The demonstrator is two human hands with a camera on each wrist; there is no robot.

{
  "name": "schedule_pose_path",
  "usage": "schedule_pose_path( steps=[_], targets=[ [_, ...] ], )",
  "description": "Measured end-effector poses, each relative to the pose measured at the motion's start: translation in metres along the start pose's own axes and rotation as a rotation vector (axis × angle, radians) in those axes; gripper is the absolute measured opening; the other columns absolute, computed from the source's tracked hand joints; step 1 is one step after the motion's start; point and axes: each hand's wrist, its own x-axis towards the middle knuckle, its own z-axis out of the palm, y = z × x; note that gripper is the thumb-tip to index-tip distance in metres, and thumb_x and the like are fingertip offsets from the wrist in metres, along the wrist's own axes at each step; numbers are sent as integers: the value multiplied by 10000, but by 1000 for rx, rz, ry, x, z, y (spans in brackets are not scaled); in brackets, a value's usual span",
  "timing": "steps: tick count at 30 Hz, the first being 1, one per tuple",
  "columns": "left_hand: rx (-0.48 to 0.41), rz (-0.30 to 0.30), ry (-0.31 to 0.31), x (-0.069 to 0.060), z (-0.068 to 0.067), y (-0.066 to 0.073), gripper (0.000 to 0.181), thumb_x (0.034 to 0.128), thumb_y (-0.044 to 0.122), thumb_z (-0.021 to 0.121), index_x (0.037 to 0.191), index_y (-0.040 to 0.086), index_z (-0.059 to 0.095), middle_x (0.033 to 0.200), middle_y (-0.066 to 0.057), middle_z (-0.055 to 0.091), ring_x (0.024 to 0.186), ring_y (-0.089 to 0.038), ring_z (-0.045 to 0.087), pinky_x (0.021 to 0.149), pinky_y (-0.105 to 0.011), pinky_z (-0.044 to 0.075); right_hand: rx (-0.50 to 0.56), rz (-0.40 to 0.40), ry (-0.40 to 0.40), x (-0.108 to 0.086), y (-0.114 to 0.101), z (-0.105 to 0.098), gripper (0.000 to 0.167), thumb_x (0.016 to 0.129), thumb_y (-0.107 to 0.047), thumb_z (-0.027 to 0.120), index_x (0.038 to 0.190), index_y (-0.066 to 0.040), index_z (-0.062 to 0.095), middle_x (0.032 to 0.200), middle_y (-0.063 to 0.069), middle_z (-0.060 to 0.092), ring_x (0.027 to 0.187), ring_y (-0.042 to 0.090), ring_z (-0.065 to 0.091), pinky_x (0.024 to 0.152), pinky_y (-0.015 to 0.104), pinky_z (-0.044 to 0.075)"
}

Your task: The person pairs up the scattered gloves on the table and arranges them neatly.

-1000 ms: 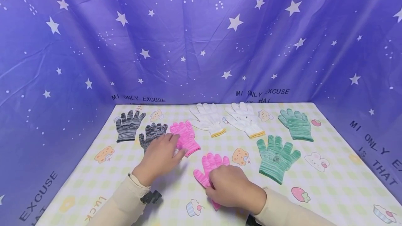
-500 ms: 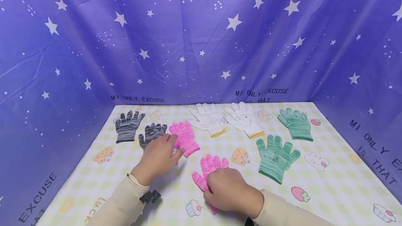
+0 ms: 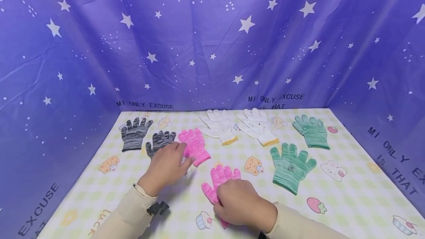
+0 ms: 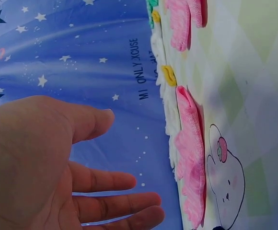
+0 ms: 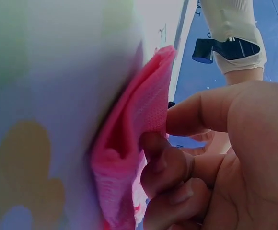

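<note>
Pinching the nearer pink glove (image 3: 220,179), toward the desk (image 3: 180,209)'s near edge, my right hand (image 3: 244,204) seemingly positions it; my left hand (image 3: 167,165) hovers, fingers extended. Next likely need: a clean release.

The right hand (image 3: 244,202) grips the nearer pink glove (image 3: 221,176) while the left hand (image 3: 166,167) overlaps a grey glove (image 3: 161,141) (partly hidden).

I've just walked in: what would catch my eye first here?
Probably the purple-blue starry backdrop, rising behind and along both sides of the checked tablecloth. On that pale cloth, the nearer pink glove, pinched in the person's right grip, stands out brightly. So does the farther pink glove, lying beside the left grip.
</note>
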Motion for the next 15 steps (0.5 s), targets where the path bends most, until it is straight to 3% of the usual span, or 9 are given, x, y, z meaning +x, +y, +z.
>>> schedule_pose_path(
  steps=[15],
  targets=[
    [0, 6, 1, 0, 1, -2, 578, 1004, 489, 603, 1357, 33, 617, 1215, -144, 703, 1136, -357, 671, 937, -532, 544, 1, 10, 4, 1, 0, 2, 358, 912, -321, 683, 630, -247, 475, 521, -102, 411, 465, 82, 379, 446, 290, 316]
  ],
)
